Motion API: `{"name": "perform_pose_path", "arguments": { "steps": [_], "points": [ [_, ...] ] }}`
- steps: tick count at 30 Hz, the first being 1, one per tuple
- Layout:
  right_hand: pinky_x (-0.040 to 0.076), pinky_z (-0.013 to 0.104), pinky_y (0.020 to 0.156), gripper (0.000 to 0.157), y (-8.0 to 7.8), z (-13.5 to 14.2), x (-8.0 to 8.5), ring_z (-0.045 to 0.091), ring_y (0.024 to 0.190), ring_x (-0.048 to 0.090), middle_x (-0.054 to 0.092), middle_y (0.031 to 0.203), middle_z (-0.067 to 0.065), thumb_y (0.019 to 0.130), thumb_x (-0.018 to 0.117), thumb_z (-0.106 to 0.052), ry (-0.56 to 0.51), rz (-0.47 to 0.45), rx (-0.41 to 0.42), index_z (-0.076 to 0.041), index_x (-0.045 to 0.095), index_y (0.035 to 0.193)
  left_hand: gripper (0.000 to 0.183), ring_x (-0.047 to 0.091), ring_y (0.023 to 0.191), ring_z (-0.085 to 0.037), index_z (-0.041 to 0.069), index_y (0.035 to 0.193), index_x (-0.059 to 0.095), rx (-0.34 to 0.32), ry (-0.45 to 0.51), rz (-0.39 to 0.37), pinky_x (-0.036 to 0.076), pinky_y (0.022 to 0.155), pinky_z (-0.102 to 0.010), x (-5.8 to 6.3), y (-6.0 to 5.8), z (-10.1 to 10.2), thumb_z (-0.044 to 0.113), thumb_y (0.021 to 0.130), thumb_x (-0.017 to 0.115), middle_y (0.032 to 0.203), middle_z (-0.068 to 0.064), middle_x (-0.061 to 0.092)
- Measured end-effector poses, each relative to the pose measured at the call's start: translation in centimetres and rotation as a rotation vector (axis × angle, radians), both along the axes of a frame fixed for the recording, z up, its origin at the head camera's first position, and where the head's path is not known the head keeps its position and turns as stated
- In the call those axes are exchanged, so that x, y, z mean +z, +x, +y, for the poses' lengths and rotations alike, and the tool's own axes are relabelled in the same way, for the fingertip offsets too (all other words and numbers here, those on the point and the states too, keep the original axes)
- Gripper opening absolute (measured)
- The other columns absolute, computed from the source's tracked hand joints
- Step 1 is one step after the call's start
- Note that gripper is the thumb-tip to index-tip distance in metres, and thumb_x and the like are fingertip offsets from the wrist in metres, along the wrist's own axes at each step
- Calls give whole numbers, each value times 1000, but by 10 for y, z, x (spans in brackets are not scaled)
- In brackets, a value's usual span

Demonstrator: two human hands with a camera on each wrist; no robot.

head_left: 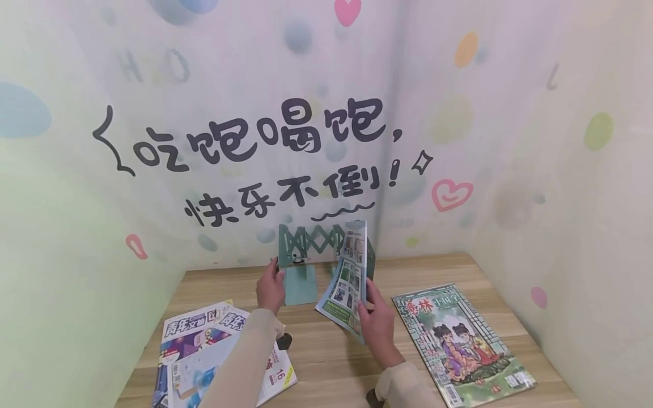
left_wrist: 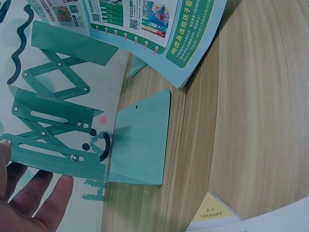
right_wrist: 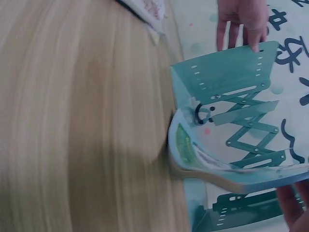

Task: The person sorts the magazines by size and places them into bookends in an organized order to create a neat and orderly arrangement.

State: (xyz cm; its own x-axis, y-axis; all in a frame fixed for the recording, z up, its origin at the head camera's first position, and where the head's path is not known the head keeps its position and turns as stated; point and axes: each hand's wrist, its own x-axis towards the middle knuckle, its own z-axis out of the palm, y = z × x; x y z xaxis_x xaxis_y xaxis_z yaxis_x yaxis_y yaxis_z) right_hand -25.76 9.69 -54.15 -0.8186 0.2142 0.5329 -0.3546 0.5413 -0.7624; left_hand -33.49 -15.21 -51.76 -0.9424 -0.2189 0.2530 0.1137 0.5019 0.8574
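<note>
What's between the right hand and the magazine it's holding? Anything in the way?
Nothing visible is in the way: the right hand grips the magazine directly. Another magazine lies flat, off to the right.

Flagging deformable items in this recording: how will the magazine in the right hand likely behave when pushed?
The magazine is probably floppy: its lower part bows to one side. It looks thin, so likely fairly light. Held upright, it may slump or splay if the right hand lets go.

Booth-like nook (head_left: 56, 238), printed walls (head_left: 326, 73) (hearts (head_left: 348, 12)), table (head_left: 331, 365)
</note>
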Motion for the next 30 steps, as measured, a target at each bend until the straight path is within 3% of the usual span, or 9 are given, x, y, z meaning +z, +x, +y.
{"name": "perform_pose_path", "arguments": {
  "steps": [4, 10, 23, 30],
  "points": [
    [60, 39, 71, 61, 0, 3, 7, 26, 99, 67, 65, 123, 10, 88, 69, -1, 1, -114, 11, -23, 49, 141, 43, 51, 124, -37, 9, 146, 42, -2, 7, -9, 43, 102, -52, -1, -1, -1, 14, 104, 45, 141, -19, 50],
    [59, 43, 73, 66, -1, 6, 12, 26, 96, 68, 65, 124, 9, 90, 67, -4, 42, -192, 26, -31, 43, 145, 43, 51, 124, -37, 8, 146, 42, -1, 14, 0, 43, 101, -53, -1, -2, -1, 12, 103, 46, 141, -18, 50],
    [59, 44, 73, 63, 3, 5, 11, 34, 97, 68, 63, 126, 16, 91, 62, 2, -14, -149, -2, -17, 42, 148, 43, 51, 125, -37, 8, 146, 42, 2, 6, -15, 43, 101, -52, -1, -1, 0, 13, 103, 46, 141, -18, 50],
    [58, 44, 75, 64, 3, 4, 11, 34, 101, 67, 60, 131, 13, 92, 61, 4, -38, -105, -2, -20, 42, 148, 44, 50, 126, -36, 11, 147, 41, -4, 27, -34, 42, 102, -52, 1, -1, 0, 15, 104, 45, 143, -17, 49]
  ]
}}
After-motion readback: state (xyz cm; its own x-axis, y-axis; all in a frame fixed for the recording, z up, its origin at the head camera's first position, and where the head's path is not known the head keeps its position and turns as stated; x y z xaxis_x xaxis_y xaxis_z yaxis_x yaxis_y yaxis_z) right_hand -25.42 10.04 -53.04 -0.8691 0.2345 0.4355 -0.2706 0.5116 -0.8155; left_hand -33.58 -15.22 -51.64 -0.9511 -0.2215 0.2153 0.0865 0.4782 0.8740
